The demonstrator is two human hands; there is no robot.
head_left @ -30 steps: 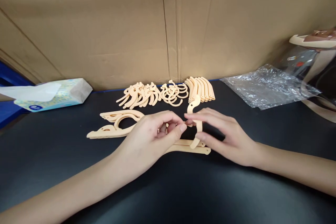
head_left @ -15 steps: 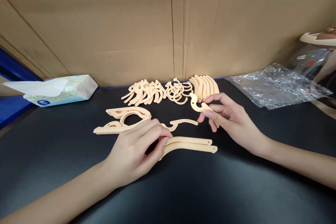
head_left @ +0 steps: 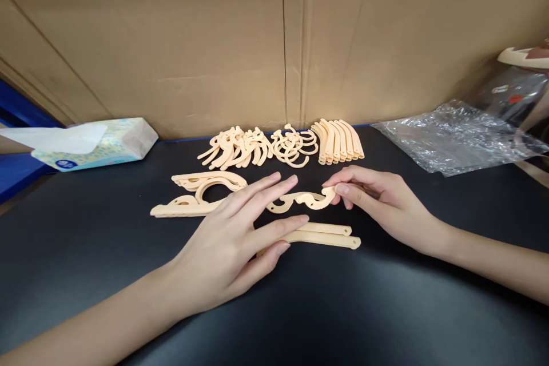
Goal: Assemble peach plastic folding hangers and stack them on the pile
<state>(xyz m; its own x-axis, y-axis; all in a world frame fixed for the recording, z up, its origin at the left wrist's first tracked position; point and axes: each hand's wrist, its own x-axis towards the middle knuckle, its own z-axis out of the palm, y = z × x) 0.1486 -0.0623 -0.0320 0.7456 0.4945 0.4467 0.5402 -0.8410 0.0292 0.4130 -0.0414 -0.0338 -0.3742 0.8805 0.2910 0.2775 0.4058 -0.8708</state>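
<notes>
My right hand [head_left: 377, 200] pinches one end of a small S-curved beige plastic piece [head_left: 318, 201] that looks like a folding-hanger part. A similar curved piece [head_left: 281, 206] lies flat just left of it, and the two seem to overlap. My left hand [head_left: 244, 229] is open with fingers spread over two long curved beige bars [head_left: 328, 236], whose left ends it hides. Whether its fingers press on the bars I cannot tell. Behind my left hand lies a folded beige assembly [head_left: 184, 209] with a round hook, partly covered by the fingers.
Along the back lie a pile of curved arms [head_left: 235, 148], a pile of hooks [head_left: 291, 146] and a row of long bars [head_left: 341, 140]. A tissue pack [head_left: 94, 146] stands at left, crumpled clear plastic [head_left: 454, 137] at right. Cardboard [head_left: 193, 40] closes off the back.
My right hand has lowered the small piece toward the table and turned it, beside the lying curved piece. My left fingers have opened from a pinch and spread to the right.
</notes>
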